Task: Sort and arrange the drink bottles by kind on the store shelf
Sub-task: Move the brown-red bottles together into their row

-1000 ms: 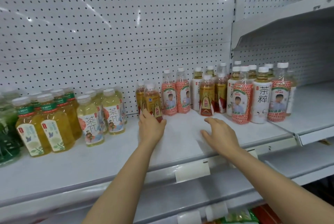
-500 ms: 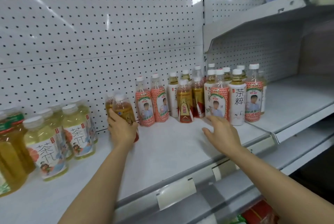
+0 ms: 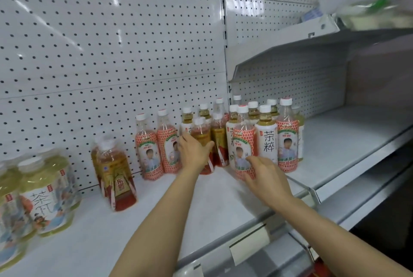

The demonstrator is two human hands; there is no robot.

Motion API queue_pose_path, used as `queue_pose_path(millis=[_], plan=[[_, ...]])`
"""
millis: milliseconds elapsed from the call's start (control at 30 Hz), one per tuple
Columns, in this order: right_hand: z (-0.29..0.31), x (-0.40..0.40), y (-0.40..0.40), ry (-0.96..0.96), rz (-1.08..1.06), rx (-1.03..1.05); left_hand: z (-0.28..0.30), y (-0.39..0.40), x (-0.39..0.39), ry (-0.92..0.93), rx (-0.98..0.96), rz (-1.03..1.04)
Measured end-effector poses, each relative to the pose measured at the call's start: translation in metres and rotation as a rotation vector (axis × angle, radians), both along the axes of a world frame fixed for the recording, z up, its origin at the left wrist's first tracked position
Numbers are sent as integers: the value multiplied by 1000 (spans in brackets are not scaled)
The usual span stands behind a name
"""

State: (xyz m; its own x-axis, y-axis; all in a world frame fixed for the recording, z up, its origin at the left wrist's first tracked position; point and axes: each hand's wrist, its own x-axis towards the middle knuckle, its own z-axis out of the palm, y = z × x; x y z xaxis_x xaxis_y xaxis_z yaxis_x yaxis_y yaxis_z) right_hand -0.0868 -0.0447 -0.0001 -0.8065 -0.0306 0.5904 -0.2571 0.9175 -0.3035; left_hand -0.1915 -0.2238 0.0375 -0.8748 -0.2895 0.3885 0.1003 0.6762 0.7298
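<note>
Head view: left hand (image 3: 194,153) fingers wrap amber bottle (image 3: 201,137); right hand (image 3: 264,175), fingers seemingly loose, touches red-patterned bottle (image 3: 243,140).

I'm looking at a white pegboard back wall (image 3: 107,48), glare streaking across it. A grey upper shelf (image 3: 290,53) is jutting out on the right, and a white shelf (image 3: 348,142) is running below it.
</note>
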Motion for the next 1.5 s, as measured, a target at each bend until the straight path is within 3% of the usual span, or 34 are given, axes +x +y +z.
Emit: queue_pose_path(millis=[133,400,500,667,800,900,1167,1300,1500], plan=[[5,-8,1,53,33,-9,-18,15,-25,-100,87,43],[38,-47,-49,45,217,-127,-29,-10,-22,-59,69,57],[63,-77,-74,-21,141,-84,-26,-29,1,-20,25,31],[101,-134,-91,-197,-131,164,-11,-53,55,-35,-44,15],[112,-156,-95,-317,-166,165,-12,-74,85,-20,-23,66],[109,-164,-96,-319,-137,68,-17,-89,102,12,-2,116],[93,-159,-99,-89,-2,-126,-36,-119,141,58,92,198],[84,-140,-99,-27,138,-368,-40,-137,159,85,83,265],[70,-84,-135,-28,381,-542,-43,-178,188,74,25,438]])
